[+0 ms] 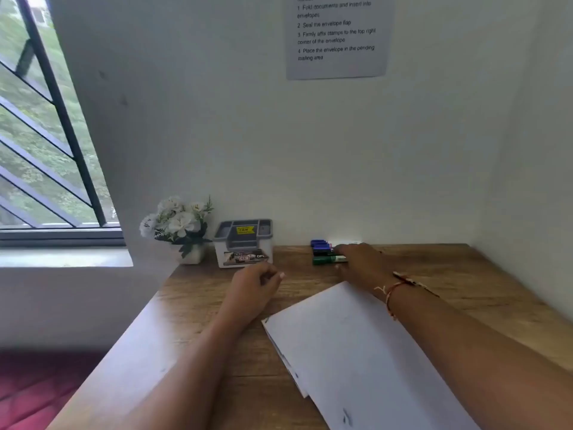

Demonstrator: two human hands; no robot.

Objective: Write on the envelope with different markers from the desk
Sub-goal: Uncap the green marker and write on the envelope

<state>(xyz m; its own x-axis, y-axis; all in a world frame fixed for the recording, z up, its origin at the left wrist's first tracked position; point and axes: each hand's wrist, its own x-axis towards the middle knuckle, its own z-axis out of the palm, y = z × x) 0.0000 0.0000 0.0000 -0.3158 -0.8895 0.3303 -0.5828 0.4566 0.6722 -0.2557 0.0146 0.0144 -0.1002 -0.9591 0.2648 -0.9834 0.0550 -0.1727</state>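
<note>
A large white envelope (356, 352) lies tilted on the wooden desk (201, 336), near me. Several markers (322, 251) lie side by side at the back of the desk: blue and dark ones, and a green one (325, 260) nearest me. My right hand (362, 262) lies over the right ends of the markers, fingers on them; whether it grips one is hidden. My left hand (254, 287) hovers left of the envelope, fingers loosely curled, holding nothing.
A grey and white desk organiser (245, 243) and a small pot of white flowers (179, 228) stand at the back left by the wall. An instruction sheet (336, 35) hangs on the wall. A barred window (40, 135) is on the left.
</note>
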